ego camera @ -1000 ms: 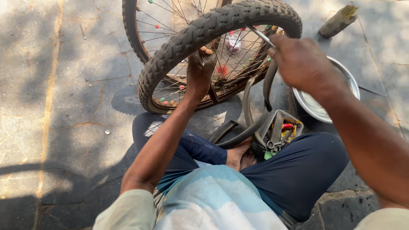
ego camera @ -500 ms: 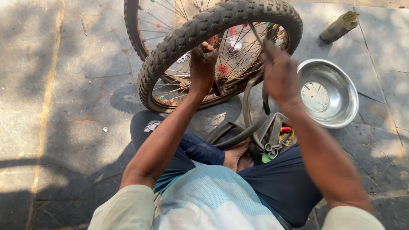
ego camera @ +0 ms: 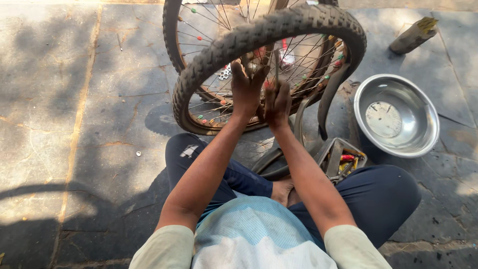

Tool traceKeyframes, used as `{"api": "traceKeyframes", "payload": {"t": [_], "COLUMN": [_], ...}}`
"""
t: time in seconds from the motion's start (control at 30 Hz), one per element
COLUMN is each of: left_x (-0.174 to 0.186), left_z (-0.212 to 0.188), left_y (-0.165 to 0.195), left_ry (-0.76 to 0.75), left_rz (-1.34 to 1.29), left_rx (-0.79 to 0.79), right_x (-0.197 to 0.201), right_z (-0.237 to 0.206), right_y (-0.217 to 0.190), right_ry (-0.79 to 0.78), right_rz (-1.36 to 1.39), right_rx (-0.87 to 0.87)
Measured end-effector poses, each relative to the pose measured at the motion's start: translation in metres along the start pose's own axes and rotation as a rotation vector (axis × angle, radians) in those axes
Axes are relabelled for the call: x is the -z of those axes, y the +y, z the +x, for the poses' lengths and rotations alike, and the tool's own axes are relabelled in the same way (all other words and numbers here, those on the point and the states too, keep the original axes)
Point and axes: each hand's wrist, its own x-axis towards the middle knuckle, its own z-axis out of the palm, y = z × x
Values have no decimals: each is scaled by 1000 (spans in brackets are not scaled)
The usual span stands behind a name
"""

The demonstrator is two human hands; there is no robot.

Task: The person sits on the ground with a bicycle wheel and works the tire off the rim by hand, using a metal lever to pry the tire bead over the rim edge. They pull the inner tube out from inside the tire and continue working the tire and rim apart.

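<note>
A bicycle wheel with a knobby dark tyre [ego camera: 259, 31] stands tilted in front of me, its spokes carrying small coloured beads. My left hand [ego camera: 246, 89] reaches up inside the wheel and presses against the inner side of the tyre. My right hand [ego camera: 277, 102] is close beside it on the right, fingers curled at the rim, next to a thin metal lever among the spokes. A black inner tube [ego camera: 326, 102] hangs out of the tyre on the right and curls down to the ground by my knee.
A second wheel [ego camera: 172, 35] stands behind the first. A shiny steel bowl [ego camera: 423, 107] with water sits on the stone paving at right. A small open tool box [ego camera: 341, 159] lies by my right knee. A wooden block [ego camera: 413, 35] rests at upper right.
My right hand has moved left from near the steel bowl to the rim beside my left hand. The left hand stayed on the tyre.
</note>
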Motion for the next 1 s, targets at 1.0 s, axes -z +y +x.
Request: {"api": "traceKeyframes", "payload": {"t": [1.0], "left_x": [15], "left_z": [75], "left_y": [111], "left_ry": [-433], "left_rz": [970], "left_rx": [-457], "right_x": [-24], "right_z": [2], "right_y": [-22], "right_ry": [-167], "right_rz": [-377], "right_rx": [187]}}
